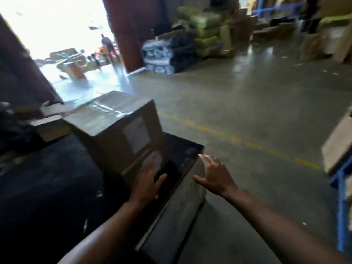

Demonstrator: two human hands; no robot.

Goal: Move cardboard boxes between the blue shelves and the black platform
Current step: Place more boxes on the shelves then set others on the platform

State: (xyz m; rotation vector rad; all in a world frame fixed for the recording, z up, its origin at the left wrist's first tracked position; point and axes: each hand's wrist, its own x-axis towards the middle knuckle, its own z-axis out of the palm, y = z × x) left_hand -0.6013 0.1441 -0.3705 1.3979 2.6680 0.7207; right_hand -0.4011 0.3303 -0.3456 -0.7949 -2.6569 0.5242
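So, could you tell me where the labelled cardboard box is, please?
In the head view, the labelled cardboard box sits left of centre on the black platform, with the left hand at its lower front.

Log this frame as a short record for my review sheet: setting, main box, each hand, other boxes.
setting: warehouse, concrete floor with a yellow line
main box: labelled cardboard box sitting on the black platform, near its corner
left hand: fingers straight, at the box's near face; contact too blurred to confirm
right hand: spread open in the air, holding nothing
other boxes: smaller box behind it on the platform; shelved box on the blue shelves at right
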